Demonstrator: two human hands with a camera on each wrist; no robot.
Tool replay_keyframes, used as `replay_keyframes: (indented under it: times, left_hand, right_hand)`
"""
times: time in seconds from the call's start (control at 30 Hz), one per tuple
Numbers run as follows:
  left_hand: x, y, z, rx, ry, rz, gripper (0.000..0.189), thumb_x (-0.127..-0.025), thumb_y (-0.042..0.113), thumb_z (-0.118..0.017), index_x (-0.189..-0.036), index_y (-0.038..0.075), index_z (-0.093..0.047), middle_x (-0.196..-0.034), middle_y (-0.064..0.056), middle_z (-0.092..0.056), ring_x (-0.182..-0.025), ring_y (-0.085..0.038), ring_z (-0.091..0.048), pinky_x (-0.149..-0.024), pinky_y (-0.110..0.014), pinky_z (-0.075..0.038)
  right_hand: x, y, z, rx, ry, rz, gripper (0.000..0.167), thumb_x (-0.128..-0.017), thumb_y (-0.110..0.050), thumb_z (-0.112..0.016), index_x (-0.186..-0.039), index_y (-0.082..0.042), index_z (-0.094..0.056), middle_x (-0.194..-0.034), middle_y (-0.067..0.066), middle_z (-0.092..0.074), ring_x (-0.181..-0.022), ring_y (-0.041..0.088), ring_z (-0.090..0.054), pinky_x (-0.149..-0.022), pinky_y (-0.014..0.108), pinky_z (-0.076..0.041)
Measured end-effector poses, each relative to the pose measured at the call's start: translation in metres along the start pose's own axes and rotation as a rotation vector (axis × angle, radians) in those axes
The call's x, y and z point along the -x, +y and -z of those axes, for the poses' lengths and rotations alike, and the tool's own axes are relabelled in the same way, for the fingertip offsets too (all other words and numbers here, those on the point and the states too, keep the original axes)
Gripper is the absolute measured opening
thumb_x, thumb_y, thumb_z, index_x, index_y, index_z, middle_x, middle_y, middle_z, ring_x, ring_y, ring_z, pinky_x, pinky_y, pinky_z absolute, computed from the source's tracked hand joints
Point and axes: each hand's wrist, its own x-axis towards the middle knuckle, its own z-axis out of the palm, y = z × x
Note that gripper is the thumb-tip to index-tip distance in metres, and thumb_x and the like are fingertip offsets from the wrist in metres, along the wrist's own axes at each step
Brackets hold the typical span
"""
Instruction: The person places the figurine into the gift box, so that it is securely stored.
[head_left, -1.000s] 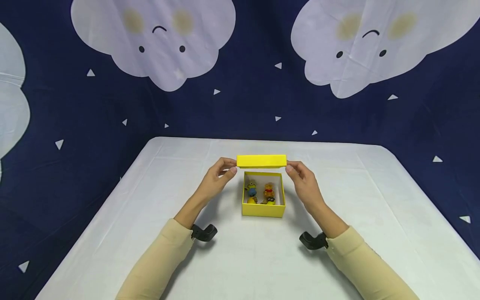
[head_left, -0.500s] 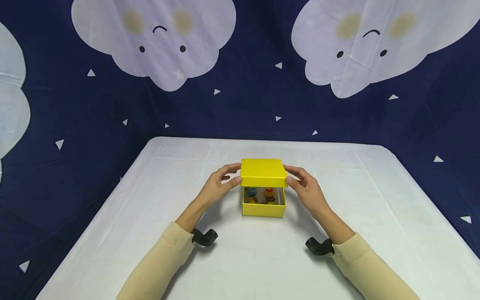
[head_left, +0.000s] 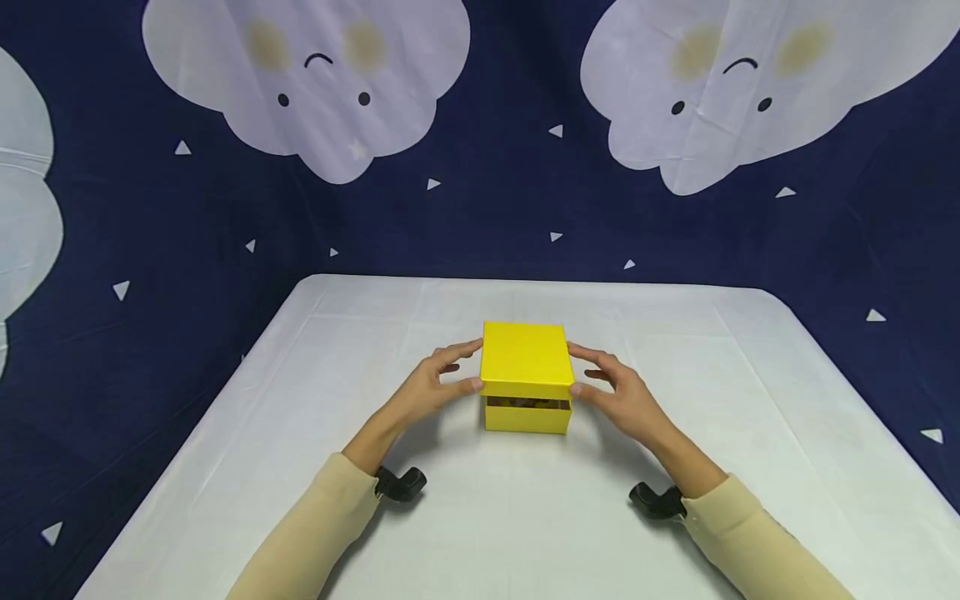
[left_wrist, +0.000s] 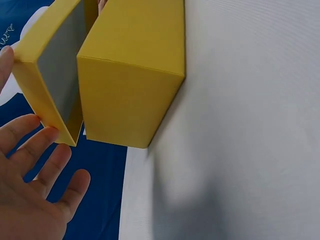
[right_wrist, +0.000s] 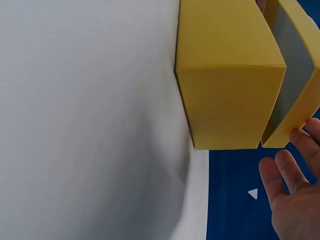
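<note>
A yellow square lid hangs just over the open top of a yellow box at the middle of the table. My left hand holds the lid's left side, thumb at the near corner and fingers farther back. On the opposite side, my right hand grips it the same way. Through the narrow front gap the box's contents barely show, mostly hidden by the lid. Both wrist views show the lid's pale inside and a gap between lid and box.
The box stands on a table with a white cloth. Behind and beside it hangs a dark blue backdrop with clouds and small white triangles. A black wrist mount sits on the left arm, another black mount on the right.
Both hands have brought the lid down and toward me, levelling it from a tilt. It now covers the figurines that showed inside the box. The box itself has stayed in place.
</note>
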Motion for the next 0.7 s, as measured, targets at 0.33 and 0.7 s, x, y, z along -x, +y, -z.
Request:
replay_keyframes:
  times: [0.33, 0.7]
  left_hand:
    - [0.0043, -0.004, -0.0062, -0.006, -0.044, 0.073, 0.069, -0.081, 0.04, -0.072, -0.141, 0.037, -0.04, -0.15, 0.005, -0.038, -0.135, -0.033, -0.035, -0.11, -0.05, -0.032]
    - [0.0059, -0.0079, -0.0087, -0.008, -0.07, 0.082, 0.069, -0.082, 0.038, -0.072, -0.143, 0.034, -0.039, -0.15, 0.003, -0.037, -0.135, -0.033, -0.035, -0.11, -0.052, -0.031]
  right_hand:
    - [0.0066, 0.006, 0.0027, 0.039, -0.045, -0.032, 0.061, -0.086, -0.031, -0.069, -0.141, -0.026, -0.043, -0.151, -0.003, -0.039, -0.135, 0.03, -0.037, -0.104, 0.053, -0.038]
    - [0.009, 0.0087, -0.0005, 0.074, -0.04, -0.035, 0.062, -0.083, -0.036, -0.071, -0.139, -0.031, -0.044, -0.15, -0.01, -0.039, -0.136, 0.02, -0.036, -0.102, 0.04, -0.041]
